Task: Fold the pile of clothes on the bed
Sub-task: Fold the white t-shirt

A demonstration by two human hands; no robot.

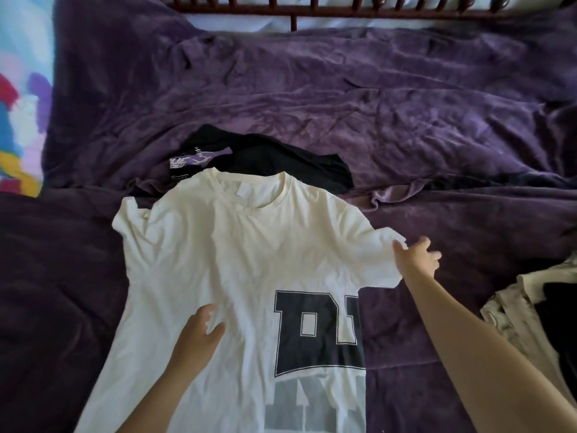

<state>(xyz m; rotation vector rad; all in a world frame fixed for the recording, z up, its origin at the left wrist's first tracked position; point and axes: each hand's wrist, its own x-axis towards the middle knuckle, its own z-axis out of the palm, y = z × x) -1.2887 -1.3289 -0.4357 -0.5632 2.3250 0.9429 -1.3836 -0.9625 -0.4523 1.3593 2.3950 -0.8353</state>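
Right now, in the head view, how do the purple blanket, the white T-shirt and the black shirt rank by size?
1. purple blanket
2. white T-shirt
3. black shirt, partly under the T-shirt and farther off; real size unsure.

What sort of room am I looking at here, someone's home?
Most likely a bedroom in a home: a rumpled purple blanket lies wide like bedding, a dark wooden spindle rail runs along its far edge, and a white T-shirt lies spread on it for folding.
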